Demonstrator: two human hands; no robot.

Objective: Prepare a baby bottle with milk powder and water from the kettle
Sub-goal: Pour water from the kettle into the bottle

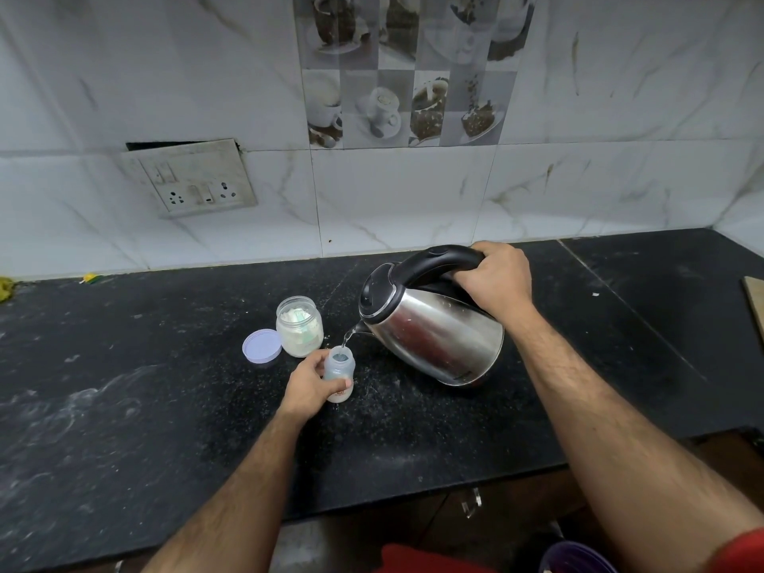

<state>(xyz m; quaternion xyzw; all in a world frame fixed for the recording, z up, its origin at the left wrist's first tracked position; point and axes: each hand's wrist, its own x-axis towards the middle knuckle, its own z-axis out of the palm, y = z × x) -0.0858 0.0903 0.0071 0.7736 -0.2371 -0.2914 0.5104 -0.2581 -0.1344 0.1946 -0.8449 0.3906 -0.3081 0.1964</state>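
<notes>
A small clear baby bottle [340,369] stands upright and uncapped on the black counter [144,407], with white powder at its bottom. My left hand [311,386] grips its side. My right hand [496,279] holds the black handle of a steel kettle [438,328], which is tilted to the left. A thin stream of water runs from its spout into the bottle's mouth. Just behind the bottle sits an open jar of milk powder [299,332], and its lilac lid [262,345] lies flat to the jar's left.
A tiled wall with a switch and socket plate [190,179] rises behind the counter. The counter's front edge runs just below my forearms. A wooden board edge [754,303] shows at the far right. Small yellow-green scraps [91,278] lie at the back left.
</notes>
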